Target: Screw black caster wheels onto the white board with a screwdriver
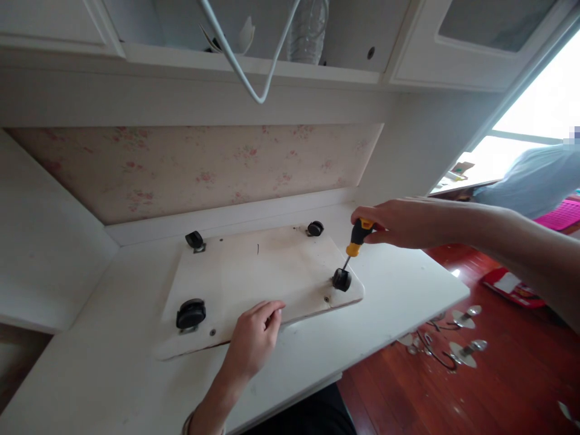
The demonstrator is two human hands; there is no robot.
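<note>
Currently | right hand [383, 223]: clamped on metal-shafted screwdriver [353, 249] | left hand [254, 339]: thumb apart, on smooth rectangular board [244, 272]

Clearance around the board [247, 275] on the white desk [403, 284]. An open lane crosses the board's middle, between the left and right casters. Obstacles near the corners: far-left caster [194, 240], near-left caster [191, 314], far-right caster [315, 228] and near-right caster [341, 280], the last topped by the slanting screwdriver [356, 238]. The right hand [378, 223] and its forearm bar the right-hand approach; the left hand [257, 335] occupies part of the near edge. The floral panel [226, 172] bounds the rear.
</note>
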